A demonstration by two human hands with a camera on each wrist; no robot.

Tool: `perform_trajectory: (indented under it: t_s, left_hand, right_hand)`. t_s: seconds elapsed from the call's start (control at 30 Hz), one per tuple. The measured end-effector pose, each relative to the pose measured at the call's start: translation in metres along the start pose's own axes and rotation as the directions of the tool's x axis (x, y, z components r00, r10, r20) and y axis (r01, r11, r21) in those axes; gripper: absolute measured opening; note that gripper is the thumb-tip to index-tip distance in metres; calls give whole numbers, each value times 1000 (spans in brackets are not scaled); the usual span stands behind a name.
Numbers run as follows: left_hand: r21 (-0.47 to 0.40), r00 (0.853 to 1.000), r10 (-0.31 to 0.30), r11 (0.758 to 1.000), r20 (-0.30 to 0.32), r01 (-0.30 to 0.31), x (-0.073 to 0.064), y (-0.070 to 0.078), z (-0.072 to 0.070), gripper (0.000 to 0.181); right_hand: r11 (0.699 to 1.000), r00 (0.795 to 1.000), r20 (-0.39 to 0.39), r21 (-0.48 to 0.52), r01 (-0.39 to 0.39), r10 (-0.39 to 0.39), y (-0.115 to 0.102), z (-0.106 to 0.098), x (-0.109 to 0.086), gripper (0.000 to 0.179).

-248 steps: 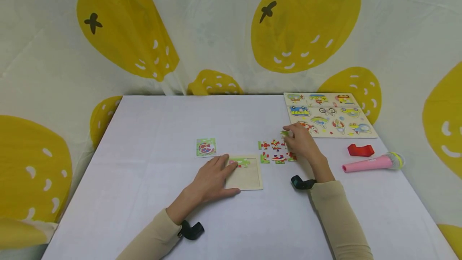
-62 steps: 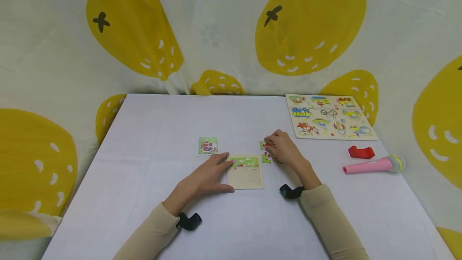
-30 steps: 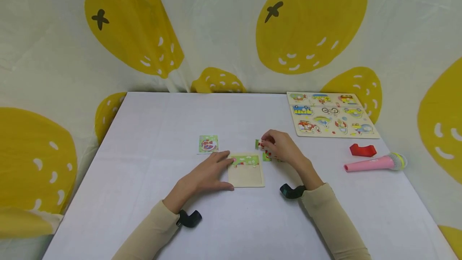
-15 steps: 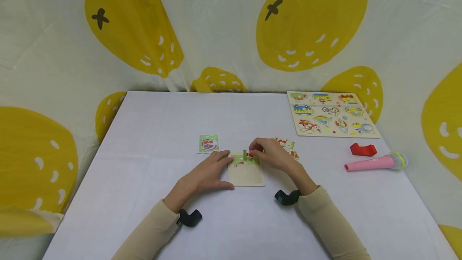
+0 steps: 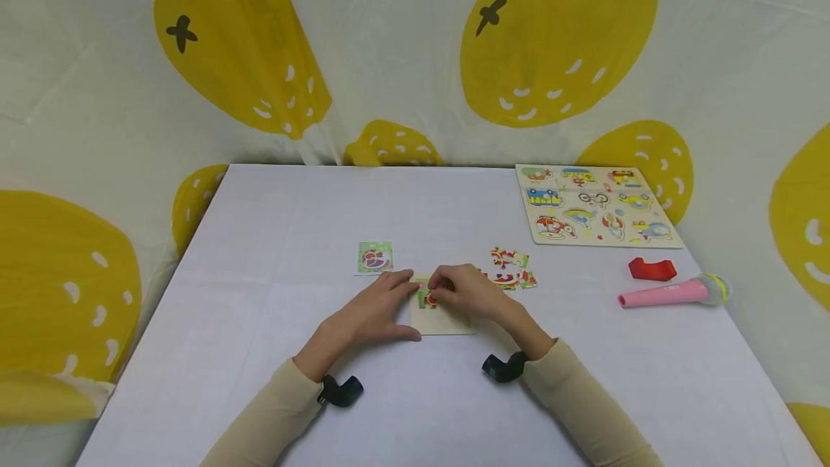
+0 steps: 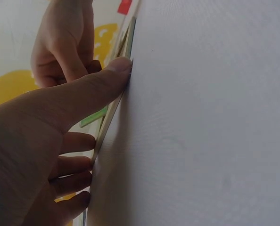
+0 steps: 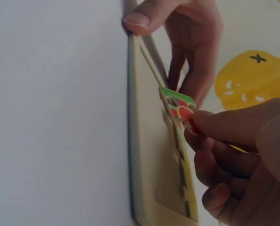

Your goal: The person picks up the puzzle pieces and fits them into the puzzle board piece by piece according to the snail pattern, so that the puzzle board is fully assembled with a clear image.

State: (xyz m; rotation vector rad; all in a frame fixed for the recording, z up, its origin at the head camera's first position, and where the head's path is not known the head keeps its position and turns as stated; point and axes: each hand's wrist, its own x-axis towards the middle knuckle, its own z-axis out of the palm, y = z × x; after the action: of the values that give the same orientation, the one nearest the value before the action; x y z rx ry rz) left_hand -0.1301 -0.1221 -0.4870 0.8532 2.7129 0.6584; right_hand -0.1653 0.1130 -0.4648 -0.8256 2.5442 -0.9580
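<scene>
My left hand (image 5: 369, 312) rests along the left side of a small wooden puzzle tray (image 5: 447, 324), fingers spread. Its thumb lies on the near corner and its index finger touches the far left corner. Between thumb and index finger my right hand (image 5: 472, 294) pinches a red and green jigsaw piece (image 5: 426, 299), over the left part of the tray. In the right wrist view the jigsaw piece (image 7: 178, 106) stands tilted against the tray. A row of joined green pieces along the tray's far edge is partly hidden by my right hand.
Several loose jigsaw pieces (image 5: 511, 258) lie right of the tray. A picture card (image 5: 375, 258) is beyond my left hand. Farther right are a vehicle puzzle board (image 5: 596, 218), a red arched block (image 5: 651, 269) and a pink toy microphone (image 5: 668, 294).
The right hand has taken a jigsaw piece from the loose ones and carried it left over the tray. The green row has grown since the earliest frame. The left hand stays on the tray.
</scene>
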Motion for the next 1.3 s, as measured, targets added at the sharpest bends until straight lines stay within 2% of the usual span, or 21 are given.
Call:
perform_trajectory:
  t_s: [0.27, 0.6, 0.87, 1.17, 1.3]
  left_hand:
    - [11, 1000, 2, 1000, 8, -2, 0, 0, -1, 91]
    - [12, 1000, 9, 1000, -6, -9, 1, 0, -1, 91]
    - [28, 1000, 7, 1000, -9, -7, 1, -1, 0, 89]
    - [-4, 999, 43, 999, -26, -43, -1, -1, -2, 66]
    - [-3, 998, 59, 998, -35, -59, -2, -1, -3, 61]
  right_hand:
    - [999, 1000, -8, -33, -20, 20, -3, 9, 2, 7]
    - [999, 1000, 14, -46, -8, 9, -5, 9, 0, 18]
    - [995, 1000, -1, -97, 8, -9, -7, 11, 0, 19]
    - [995, 999, -10, -95, 37, -38, -5, 12, 0, 13]
    - [997, 1000, -7, -81, 20, -20, -5, 12, 0, 14]
